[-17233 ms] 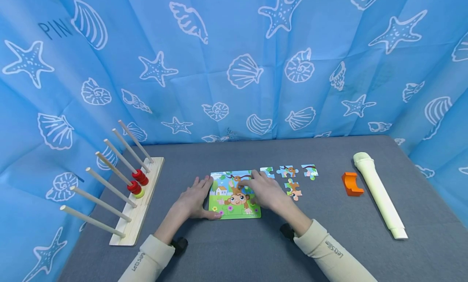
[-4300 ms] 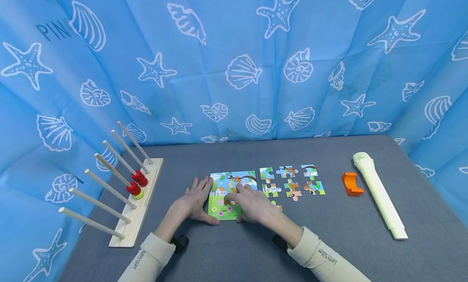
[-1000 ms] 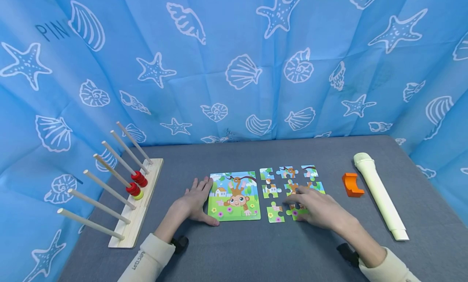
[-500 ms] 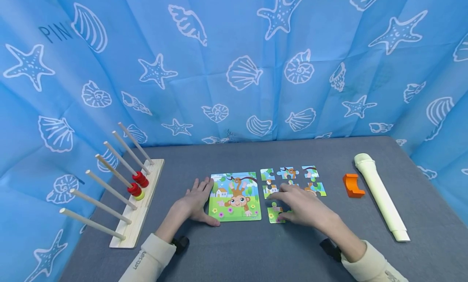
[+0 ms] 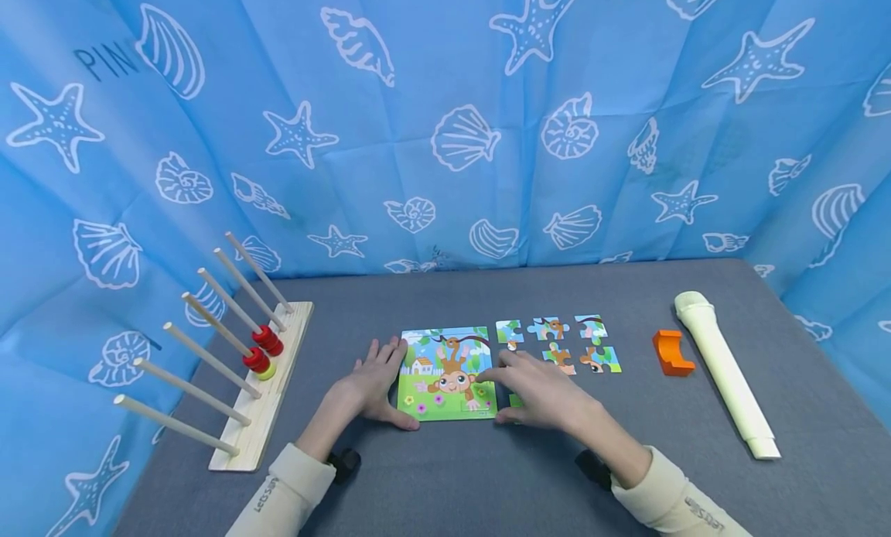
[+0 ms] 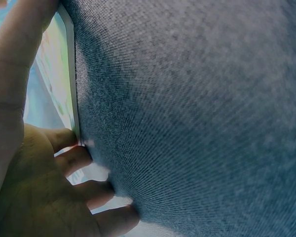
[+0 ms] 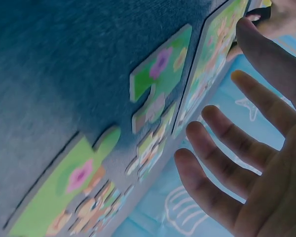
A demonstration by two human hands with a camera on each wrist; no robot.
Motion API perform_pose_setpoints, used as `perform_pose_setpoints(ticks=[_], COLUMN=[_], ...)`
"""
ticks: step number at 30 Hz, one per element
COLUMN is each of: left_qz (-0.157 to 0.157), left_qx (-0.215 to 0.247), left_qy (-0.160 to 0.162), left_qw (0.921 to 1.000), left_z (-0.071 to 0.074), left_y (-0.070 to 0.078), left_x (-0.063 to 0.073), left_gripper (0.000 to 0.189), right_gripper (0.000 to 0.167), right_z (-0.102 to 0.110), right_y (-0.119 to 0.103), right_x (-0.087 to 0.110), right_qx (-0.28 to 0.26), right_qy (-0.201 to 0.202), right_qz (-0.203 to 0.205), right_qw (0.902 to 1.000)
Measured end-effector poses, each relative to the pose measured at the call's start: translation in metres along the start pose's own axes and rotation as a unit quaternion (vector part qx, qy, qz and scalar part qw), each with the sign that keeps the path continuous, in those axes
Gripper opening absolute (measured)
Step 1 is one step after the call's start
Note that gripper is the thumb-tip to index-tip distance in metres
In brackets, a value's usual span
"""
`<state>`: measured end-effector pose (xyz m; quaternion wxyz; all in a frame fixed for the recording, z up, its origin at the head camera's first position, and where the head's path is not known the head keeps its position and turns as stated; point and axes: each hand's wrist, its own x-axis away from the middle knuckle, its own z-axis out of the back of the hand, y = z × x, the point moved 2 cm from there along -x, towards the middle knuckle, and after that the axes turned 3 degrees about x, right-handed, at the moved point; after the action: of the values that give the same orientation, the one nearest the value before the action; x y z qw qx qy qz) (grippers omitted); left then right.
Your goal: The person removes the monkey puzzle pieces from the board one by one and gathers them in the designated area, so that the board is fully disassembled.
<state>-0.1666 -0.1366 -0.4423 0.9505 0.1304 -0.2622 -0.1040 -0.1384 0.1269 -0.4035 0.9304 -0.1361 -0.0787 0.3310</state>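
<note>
A monkey jigsaw board lies flat at the middle of the table, its picture a monkey, a house and flowers. My left hand rests at its left side, fingers along the edge and thumb by the lower left corner. Just right of the board hovers my right hand, fingers spread and holding nothing; the right wrist view shows it apart from the pieces. Several loose jigsaw pieces lie in rows to the right, among them a branch piece and a flower piece. The right hand hides some of them in the head view.
At the left stands a wooden peg rack with red rings and a yellow-green one. An orange curved block and a pale toy microphone lie at the right. A blue curtain backs the table.
Over the longer span, more jigsaw pieces have come to lie right of the board. Within the last second my right hand has moved left from the lower right pieces towards the board; my left stays.
</note>
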Motion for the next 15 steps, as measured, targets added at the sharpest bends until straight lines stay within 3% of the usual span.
perform_pose_setpoints(ticks=[15], left_qz=[0.002], left_qx=[-0.006], left_qy=[0.000], left_qw=[1.0000], left_z=[0.001], left_y=[0.001], left_x=[0.000], left_gripper=[0.132], right_gripper=[0.057], right_z=[-0.015], right_y=[-0.008], right_x=[-0.020], right_qx=[0.020], right_qy=[-0.028], right_qz=[0.000], right_qw=[0.9994])
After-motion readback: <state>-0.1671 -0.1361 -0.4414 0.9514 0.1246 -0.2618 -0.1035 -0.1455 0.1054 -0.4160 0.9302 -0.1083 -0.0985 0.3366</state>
